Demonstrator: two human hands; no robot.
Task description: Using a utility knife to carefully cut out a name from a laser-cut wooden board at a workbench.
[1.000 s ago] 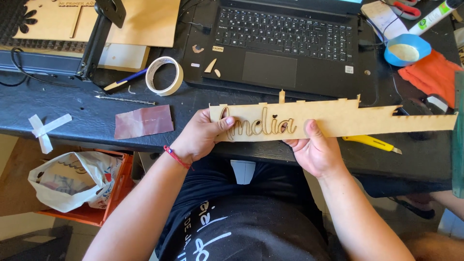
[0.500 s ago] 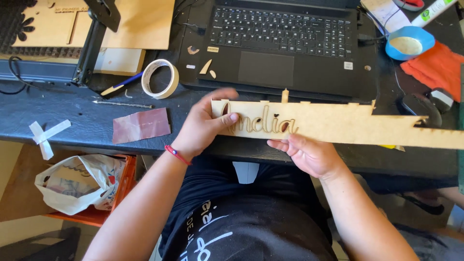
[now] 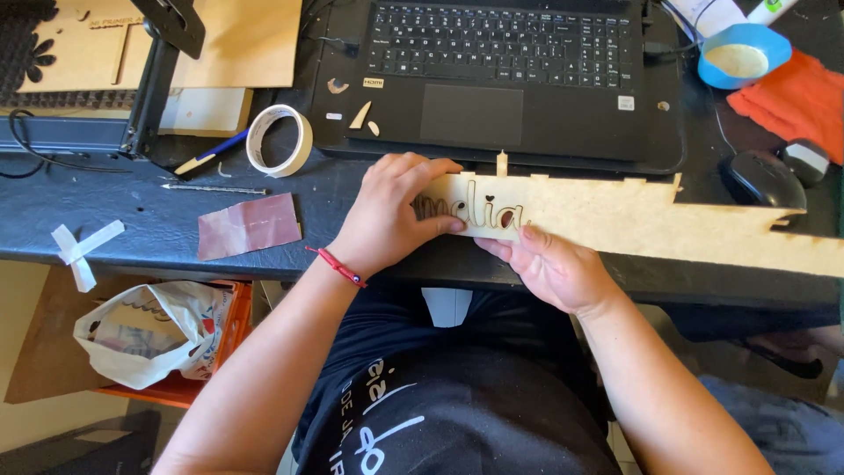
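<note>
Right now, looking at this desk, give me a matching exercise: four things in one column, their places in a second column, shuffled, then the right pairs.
Things:
1. wooden strip
2. masking tape roll
3. sandpaper sheet
4. blue bowl

Places:
A. flat on the desk, below the tape roll
B. far right, beside the orange cloth
C. held in the left hand and right hand
D. left of the laptop

Pairs: 1-C, 2-D, 3-A, 4-B

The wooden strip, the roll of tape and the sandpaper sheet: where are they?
wooden strip [image 3: 633, 220], head view, bare face right of the cut-out lettering
roll of tape [image 3: 280, 141], head view, its rim
sandpaper sheet [image 3: 249, 226], head view, its middle
</note>
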